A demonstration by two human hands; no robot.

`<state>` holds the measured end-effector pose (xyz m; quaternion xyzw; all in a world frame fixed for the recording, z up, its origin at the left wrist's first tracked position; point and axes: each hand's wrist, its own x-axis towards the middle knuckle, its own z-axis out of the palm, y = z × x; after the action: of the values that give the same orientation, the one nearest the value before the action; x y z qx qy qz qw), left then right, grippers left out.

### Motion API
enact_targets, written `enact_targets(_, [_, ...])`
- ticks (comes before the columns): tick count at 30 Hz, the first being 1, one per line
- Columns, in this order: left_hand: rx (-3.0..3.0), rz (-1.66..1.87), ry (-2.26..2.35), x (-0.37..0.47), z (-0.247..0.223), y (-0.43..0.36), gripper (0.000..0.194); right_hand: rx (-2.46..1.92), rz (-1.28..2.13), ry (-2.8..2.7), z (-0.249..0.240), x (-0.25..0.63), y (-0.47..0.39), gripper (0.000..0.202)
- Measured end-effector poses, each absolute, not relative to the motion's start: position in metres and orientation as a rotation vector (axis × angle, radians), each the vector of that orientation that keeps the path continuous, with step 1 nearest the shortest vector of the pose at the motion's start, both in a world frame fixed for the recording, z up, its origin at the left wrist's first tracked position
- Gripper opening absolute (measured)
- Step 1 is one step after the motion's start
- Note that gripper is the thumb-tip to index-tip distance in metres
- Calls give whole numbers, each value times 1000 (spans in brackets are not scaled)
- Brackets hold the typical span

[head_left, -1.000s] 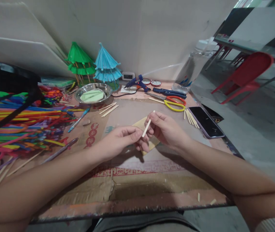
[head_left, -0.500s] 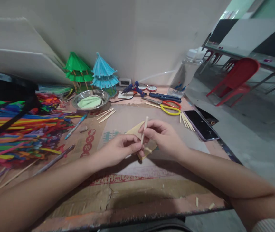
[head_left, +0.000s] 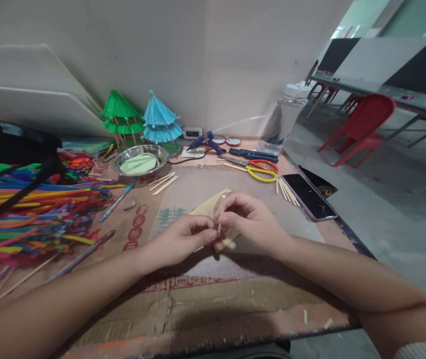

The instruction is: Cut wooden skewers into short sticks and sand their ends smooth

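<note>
A short wooden stick (head_left: 222, 212) stands nearly upright between my two hands. My right hand (head_left: 248, 219) pinches it near the middle with thumb and fingers. At its lower end, the thumb and fingertips of my left hand (head_left: 186, 237) close on it. Beneath the hands lies a flat yellowish piece (head_left: 208, 203), partly hidden by my fingers, on a pale sheet (head_left: 190, 182). More short sticks (head_left: 164, 183) rest behind my left hand, and another small bunch (head_left: 288, 192) lies beside the phone.
Scissors (head_left: 261, 170), a glue gun (head_left: 207, 143), a metal bowl (head_left: 140, 159) and a bottle (head_left: 282, 119) stand or lie at the back. Green (head_left: 121, 112) and blue (head_left: 161, 119) paper-roofed models stand by the wall. Colourful pipe cleaners (head_left: 29, 209) fill the left; a phone (head_left: 309, 197) lies right.
The camera view has tilted, so most things appear slightly lower. The stick between my hands looks more upright and shorter, and both hands still hold it.
</note>
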<state>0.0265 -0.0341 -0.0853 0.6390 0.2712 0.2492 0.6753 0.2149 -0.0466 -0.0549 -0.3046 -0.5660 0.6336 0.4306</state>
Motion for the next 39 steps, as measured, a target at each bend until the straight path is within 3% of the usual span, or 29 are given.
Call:
enact_targets(14, [1473, 526, 576, 27, -88, -36, 46, -824, 1528, -1488, -65, 213, -42, 37])
enact_targets(18, [1368, 591, 608, 28, -86, -37, 46, -859, 850, -1775, -69, 227, -30, 13])
enact_targets(21, [1456, 594, 659, 27, -84, -35, 46, -724, 304, -2319, -68, 240, -19, 20])
enact_targets(23, [1643, 595, 700, 25, -83, -33, 45, -668, 159, -2521, -67, 247, -12, 25])
enact_targets(26, [2191, 671, 847, 20, -84, -25, 36, -848, 139, -2430, -67, 255, 0, 28])
enact_targets(29, [2647, 647, 957, 17, -94, -17, 24, -1151, 352, -2275, -70, 257, 9, 24])
enact_targets(34, [2810, 429, 943, 19, -113, -13, 26, -1101, 626, -2373, -89, 238, 13, 28])
enact_targets(39, [2844, 326, 904, 21, -114, -15, 28, -1039, 427, -2508, -104, 232, 28, 25])
